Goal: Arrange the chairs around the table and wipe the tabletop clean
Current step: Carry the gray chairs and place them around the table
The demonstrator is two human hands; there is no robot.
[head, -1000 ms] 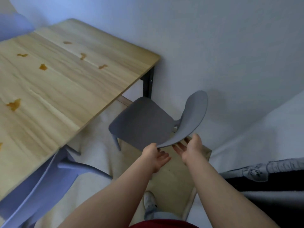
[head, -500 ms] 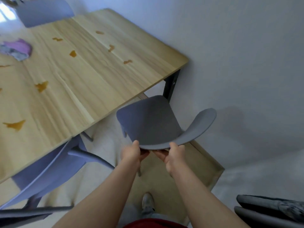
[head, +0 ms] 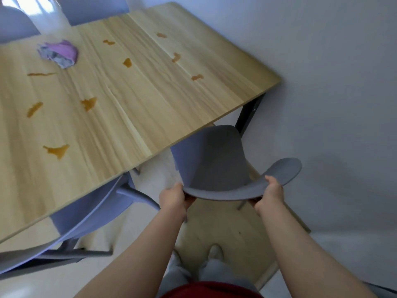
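A grey chair stands at the wooden table's near right corner, its seat partly under the tabletop edge. My left hand grips the left end of its curved backrest. My right hand grips the backrest further right. Several amber spill stains dot the tabletop. A crumpled purple and grey cloth lies on the table's far left part.
A second grey chair is tucked under the table's near edge at left. More grey chairs stand beyond the far side. A white wall runs close along the right. My feet stand on a tan mat.
Both hands closed on the chair's backrest and spread apart along it. The chair turned and slid toward the table, its seat now reaching under the edge. My view swung left, showing the cloth.
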